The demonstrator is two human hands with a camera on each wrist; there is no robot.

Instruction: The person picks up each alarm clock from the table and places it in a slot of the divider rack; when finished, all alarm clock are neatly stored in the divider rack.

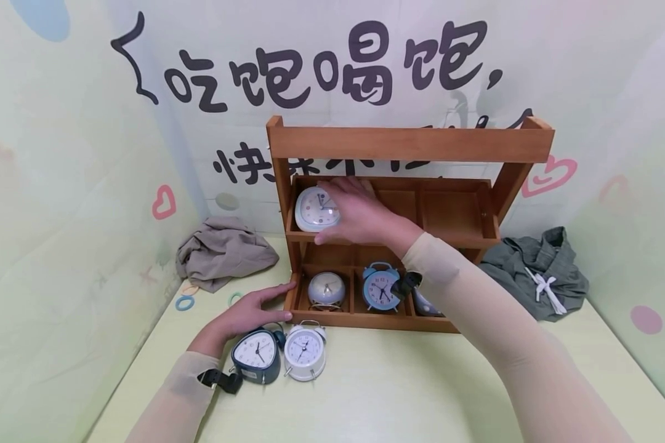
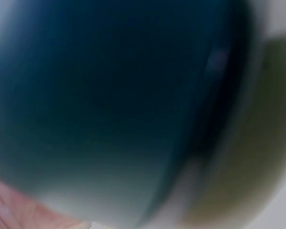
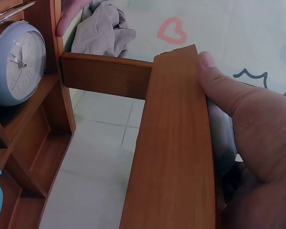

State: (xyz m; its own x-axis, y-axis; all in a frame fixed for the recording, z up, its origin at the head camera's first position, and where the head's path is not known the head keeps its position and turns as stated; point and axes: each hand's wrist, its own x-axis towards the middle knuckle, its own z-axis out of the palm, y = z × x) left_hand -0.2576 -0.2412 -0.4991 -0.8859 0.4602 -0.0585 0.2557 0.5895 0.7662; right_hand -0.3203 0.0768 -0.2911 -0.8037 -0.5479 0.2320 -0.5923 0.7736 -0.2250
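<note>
A wooden two-tier shelf [image 1: 410, 144] stands at the back of the table. My right hand [image 1: 354, 212] grips a white rounded clock [image 1: 313, 209] in the upper left compartment, fingers over its top and thumb beneath. In the right wrist view my thumb [image 3: 219, 81] presses beside a wooden board [image 3: 176, 143], with the clock's grey edge [image 3: 221, 133] behind it. My left hand [image 1: 249, 311] lies flat on the table, its straight fingers touching the shelf's lower left corner. A dark blue triangular clock [image 1: 257, 355] sits under that wrist and fills the blurred left wrist view [image 2: 114, 105].
A white twin-bell clock [image 1: 305, 352] stands beside the dark blue one. The lower tier holds a grey dome clock [image 1: 326, 289], a blue twin-bell clock [image 1: 379, 288] and one more hidden by my arm. A beige cloth [image 1: 221, 249] lies at left, a grey garment [image 1: 537, 277] at right.
</note>
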